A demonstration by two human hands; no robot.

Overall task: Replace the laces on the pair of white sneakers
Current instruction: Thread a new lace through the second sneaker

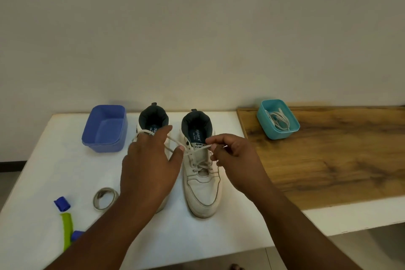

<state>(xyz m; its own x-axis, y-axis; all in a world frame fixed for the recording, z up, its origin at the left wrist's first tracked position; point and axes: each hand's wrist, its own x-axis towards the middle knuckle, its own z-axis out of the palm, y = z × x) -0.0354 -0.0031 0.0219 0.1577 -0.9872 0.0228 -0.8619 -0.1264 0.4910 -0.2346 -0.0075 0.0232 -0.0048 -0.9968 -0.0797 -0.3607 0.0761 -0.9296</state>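
Observation:
Two white high-top sneakers stand side by side on the white table, toes toward me. The right sneaker has a white lace crossed through its lower eyelets. My right hand pinches one lace end just above that shoe's tongue. Two strands of the lace run left to my left hand, and a loop of it shows round that hand's fingers. That hand hovers over the left sneaker and hides most of it; only its dark collar and a bit of its toe show.
An empty blue tub stands left of the shoes. A teal tub with white laces inside sits on a wooden board at the right. A tape roll and a green-and-blue object lie at the front left.

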